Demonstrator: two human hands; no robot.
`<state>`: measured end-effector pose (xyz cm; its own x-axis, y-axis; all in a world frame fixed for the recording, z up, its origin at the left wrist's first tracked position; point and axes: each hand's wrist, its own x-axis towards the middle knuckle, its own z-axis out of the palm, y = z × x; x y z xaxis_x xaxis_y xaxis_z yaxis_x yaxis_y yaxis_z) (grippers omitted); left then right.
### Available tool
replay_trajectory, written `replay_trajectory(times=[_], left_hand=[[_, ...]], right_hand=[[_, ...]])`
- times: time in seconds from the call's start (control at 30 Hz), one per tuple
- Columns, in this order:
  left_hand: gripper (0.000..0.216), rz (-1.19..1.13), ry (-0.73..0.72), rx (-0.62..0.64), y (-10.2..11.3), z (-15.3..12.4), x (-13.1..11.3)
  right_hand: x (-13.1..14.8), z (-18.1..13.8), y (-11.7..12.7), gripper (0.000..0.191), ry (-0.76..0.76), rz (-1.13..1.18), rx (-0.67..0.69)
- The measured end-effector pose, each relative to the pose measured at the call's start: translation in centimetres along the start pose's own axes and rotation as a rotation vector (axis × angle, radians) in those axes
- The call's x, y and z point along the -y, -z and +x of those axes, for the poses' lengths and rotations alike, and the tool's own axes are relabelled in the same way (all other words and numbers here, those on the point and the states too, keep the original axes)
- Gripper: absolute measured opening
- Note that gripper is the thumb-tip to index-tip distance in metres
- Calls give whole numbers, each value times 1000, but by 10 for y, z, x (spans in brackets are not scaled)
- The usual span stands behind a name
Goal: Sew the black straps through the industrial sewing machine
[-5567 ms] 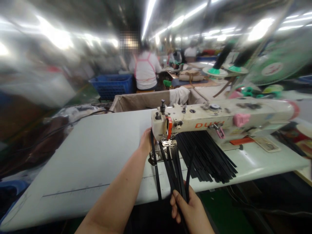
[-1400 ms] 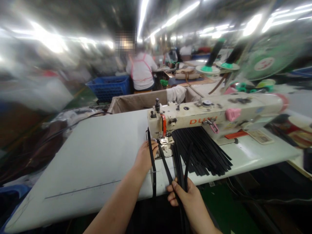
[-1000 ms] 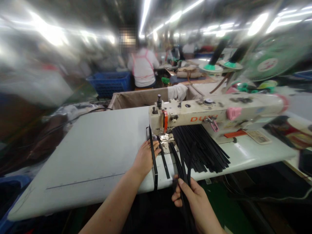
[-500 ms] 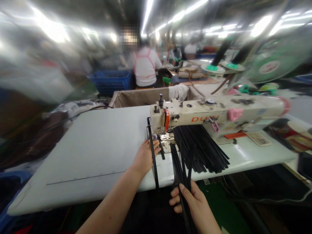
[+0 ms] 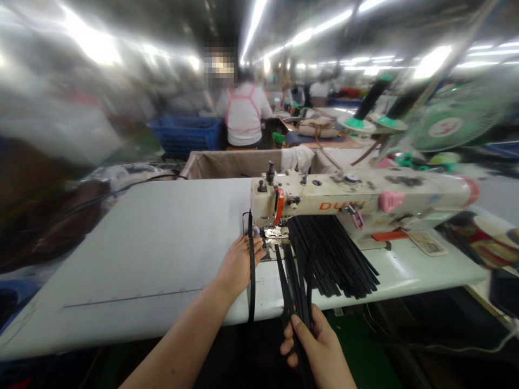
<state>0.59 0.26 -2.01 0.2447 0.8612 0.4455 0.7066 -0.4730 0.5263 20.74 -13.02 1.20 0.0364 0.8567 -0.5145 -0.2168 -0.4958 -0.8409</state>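
Note:
My left hand lies beside the needle plate of a sewing machine, its fingers stretched out flat. Across the back of that hand hangs a long black strap, running down over the table's front edge. My right hand is closed around a bundle of narrow black straps at the front edge, thumb on top. The upper ends of these straps fan out toward the needle plate. More black straps lie in a spread pile under the machine arm. Whether the left fingertips press a strap is unclear.
The white sewing table stretches left, with a printed ruler along its front. Behind it stands a fabric-lined bin. Thread cones and a green fan are at right. Another person sits beyond, near a blue crate.
The short strap piece beside my left fingers is no longer seen there. One strap from my right hand now reaches the needle plate further left. The strap over my left hand hangs straighter.

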Motion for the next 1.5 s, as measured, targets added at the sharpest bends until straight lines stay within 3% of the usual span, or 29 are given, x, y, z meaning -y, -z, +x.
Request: replay_trajectory(times=[0.4,0.63,0.87,1.07,1.2,1.5], left_hand=[[31,126,41,57,-1,0,-1],[29,21,60,1,-6,1,10],[30,-77,145,-13,-6,48,40],[27,-150,177,12,-5,87,44],[32,-167,203,8,-5,94,43],[21,-205,287,-36,-9,92,39]], right_hand=[[1,2,0,66,0,-57,21],[1,1,-2,64,-1,-26,37],[2,7,-10,63,36,-30,72],[6,16,-26,60,86,-8,51],[9,19,-30,61,71,6,27],[15,22,-33,59,25,36,-4]])
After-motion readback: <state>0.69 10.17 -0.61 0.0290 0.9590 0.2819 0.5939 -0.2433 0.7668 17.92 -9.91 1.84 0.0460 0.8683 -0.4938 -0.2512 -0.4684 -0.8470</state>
